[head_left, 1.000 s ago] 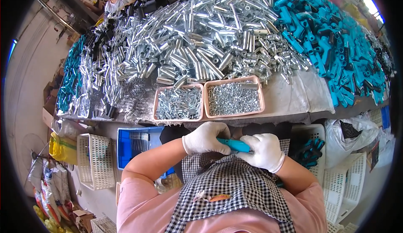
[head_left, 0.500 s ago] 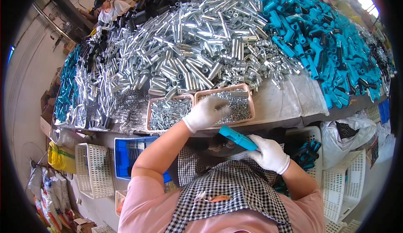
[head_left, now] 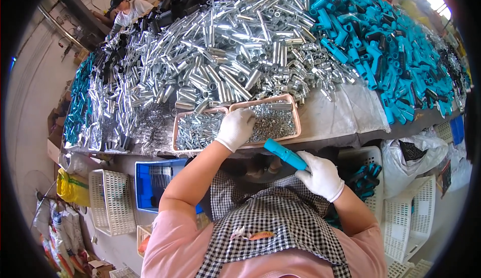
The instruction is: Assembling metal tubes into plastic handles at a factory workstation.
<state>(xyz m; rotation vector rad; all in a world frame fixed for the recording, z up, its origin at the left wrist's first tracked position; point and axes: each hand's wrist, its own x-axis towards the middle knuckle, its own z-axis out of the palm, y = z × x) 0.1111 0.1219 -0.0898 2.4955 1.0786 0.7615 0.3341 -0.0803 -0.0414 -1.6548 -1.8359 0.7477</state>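
Note:
My left hand [head_left: 236,128], in a white glove, is over the inner edges of two pinkish trays at the table's front. Its fingers are curled together at the small metal parts in the right tray [head_left: 297,120]; anything pinched between them is hidden. Small silvery pins or screws fill the left tray [head_left: 176,132]. Below the table edge, my right hand [head_left: 320,177], also gloved in white, grips a teal plastic tube-shaped handle [head_left: 284,153]. That handle slants up and left, its far end free of the fingers.
Behind the trays rises a heap of silvery metal tubes [head_left: 215,52]. Teal handles [head_left: 386,52] are piled at the right, black parts [head_left: 185,2] at the back left. Below the table stand a blue bin [head_left: 145,188] and white crates [head_left: 112,198]. A person [head_left: 131,11] works at far left.
My left hand has moved left and slightly down, from above the right tray's parts to its left side, fingers curled. My right hand still grips the teal handle, almost in place.

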